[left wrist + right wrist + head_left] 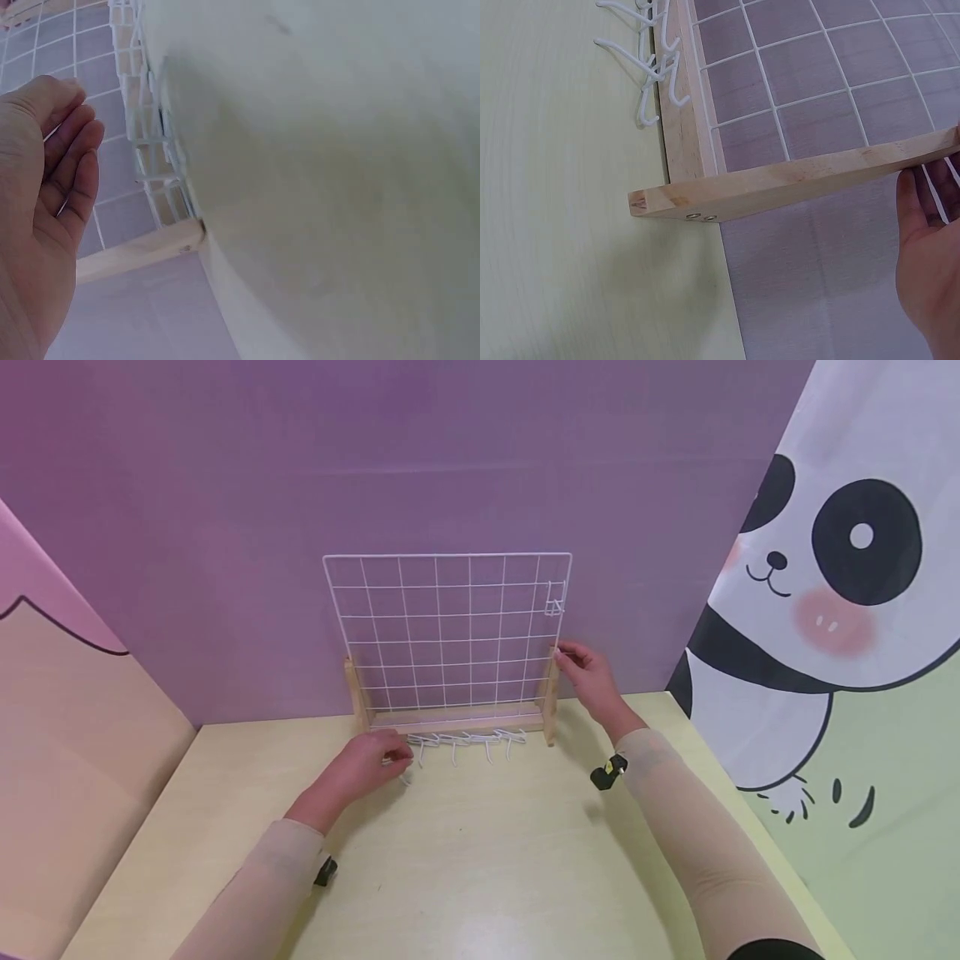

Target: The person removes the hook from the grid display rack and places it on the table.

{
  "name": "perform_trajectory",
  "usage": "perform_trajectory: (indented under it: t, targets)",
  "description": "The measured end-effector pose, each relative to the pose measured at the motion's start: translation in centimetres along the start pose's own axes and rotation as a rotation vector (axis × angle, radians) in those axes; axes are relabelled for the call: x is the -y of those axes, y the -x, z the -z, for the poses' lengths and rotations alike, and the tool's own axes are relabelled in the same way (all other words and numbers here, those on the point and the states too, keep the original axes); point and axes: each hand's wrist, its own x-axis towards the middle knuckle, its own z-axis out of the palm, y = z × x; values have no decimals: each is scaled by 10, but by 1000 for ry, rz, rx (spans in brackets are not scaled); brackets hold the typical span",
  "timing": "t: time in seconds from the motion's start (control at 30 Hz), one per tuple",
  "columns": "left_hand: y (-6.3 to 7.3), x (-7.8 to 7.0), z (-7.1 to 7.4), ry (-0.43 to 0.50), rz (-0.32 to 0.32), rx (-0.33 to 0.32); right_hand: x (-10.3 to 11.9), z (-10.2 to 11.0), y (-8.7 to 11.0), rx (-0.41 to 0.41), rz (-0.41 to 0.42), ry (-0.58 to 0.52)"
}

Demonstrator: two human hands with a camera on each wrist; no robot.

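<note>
A white wire grid panel (453,627) stands upright in a wooden stand (551,697) at the back of the table. My right hand (592,681) holds the upper part of the stand's right post; in the right wrist view its fingertips meet the wood, partly cut off by the frame edge. Several white wire hooks (491,741) lie in a row along the stand's front foot. Beside the row's left end is my left hand (371,764). The left wrist view shows its fingers (71,150) loosely bent, with nothing seen between them.
One small white hook piece (554,603) hangs near the grid's upper right corner. Behind the stand rises a purple wall (247,568). A wall with a panda picture (787,693) borders the pale wooden table (465,860) on the right.
</note>
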Motion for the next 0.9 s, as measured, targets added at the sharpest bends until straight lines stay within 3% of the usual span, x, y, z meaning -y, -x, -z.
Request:
perform_trajectory:
  t: [0.17, 0.37, 0.9]
  targets:
    - [-13, -8, 0, 2, -44, -37, 0, -1, 1, -9, 12, -11]
    - [-37, -27, 6, 44, -52, -59, 1, -2, 0, -16, 26, -24]
    - [-122, -99, 27, 108, -97, -88, 0, 0, -3, 6, 3, -44]
